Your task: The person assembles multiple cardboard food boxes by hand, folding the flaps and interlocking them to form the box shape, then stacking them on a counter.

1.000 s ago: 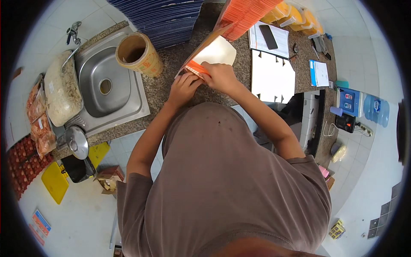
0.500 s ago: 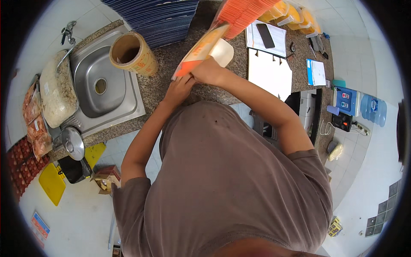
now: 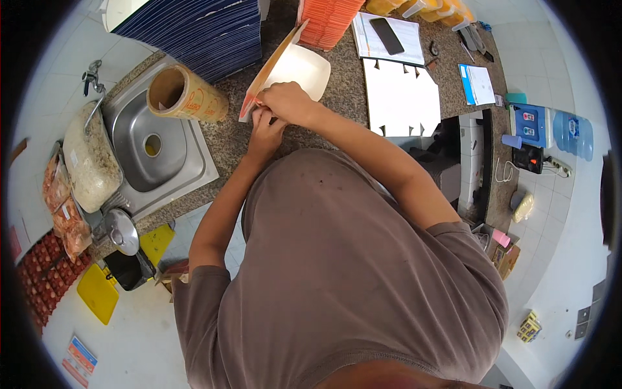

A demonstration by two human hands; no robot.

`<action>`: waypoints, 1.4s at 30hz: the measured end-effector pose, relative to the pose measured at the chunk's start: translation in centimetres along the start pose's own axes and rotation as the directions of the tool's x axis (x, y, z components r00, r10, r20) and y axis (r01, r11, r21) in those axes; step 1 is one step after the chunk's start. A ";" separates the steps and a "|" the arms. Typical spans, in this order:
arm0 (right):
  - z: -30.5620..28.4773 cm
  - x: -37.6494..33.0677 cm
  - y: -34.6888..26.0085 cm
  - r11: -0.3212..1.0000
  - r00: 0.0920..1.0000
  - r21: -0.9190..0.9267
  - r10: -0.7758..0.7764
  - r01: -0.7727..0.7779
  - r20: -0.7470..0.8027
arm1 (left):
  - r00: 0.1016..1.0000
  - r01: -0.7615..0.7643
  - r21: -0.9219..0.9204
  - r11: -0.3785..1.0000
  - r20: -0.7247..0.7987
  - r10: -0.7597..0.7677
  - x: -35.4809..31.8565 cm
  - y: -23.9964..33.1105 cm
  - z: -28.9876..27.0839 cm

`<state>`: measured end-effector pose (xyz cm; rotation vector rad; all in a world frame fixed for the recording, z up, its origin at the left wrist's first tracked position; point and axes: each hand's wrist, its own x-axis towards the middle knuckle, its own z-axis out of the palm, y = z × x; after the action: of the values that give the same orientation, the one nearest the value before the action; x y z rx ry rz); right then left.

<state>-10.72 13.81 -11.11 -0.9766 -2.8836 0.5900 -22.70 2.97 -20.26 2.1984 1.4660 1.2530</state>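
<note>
Over the counter I hold a paper food box (image 3: pixel 304 72), white inside, with an orange printed outer side. One of its panels (image 3: pixel 277 59) stands up nearly edge-on toward me. My right hand (image 3: pixel 288 104) is closed on the near end of the box, its fingers bent over the edge. Just below it, my left hand (image 3: pixel 264 135) grips the same near corner, its fingertips pressed together there. The two hands almost touch, and my fingers partly hide the corner between them.
A tall stack of dark blue flat boxes (image 3: pixel 194 39) and an orange stack (image 3: pixel 327 23) stand behind. To the left are a cardboard tube (image 3: pixel 207 100) and a steel sink (image 3: pixel 139 120). A flat white box blank (image 3: pixel 402 97) and a phone (image 3: pixel 387 35) lie at right.
The box has turned, so its printed side now shows only as a narrow strip and more of its white inside is visible. Both hands stay at its near end. The whole view has shifted slightly.
</note>
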 end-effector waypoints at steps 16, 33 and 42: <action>-0.6 -1.7 1.0 0.856 0.915 0.443 0.369 -0.266 -0.164 | 0.998 -0.054 0.054 0.997 -0.016 0.055 0.0 0.4 -1.4; 0.1 -3.8 13.7 0.638 0.585 0.582 0.748 -0.503 -0.314 | 0.934 -0.138 0.357 0.924 0.357 0.002 6.3 6.3 -1.6; 6.8 -18.2 20.1 0.458 0.448 -0.040 0.841 -0.888 -0.303 | 0.971 0.122 0.023 0.992 0.203 -0.124 2.1 9.9 -4.3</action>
<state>14.42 15.35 -23.31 -2.4058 -2.0109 0.1363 -19.10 -1.13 -10.70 2.1335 1.5030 0.9516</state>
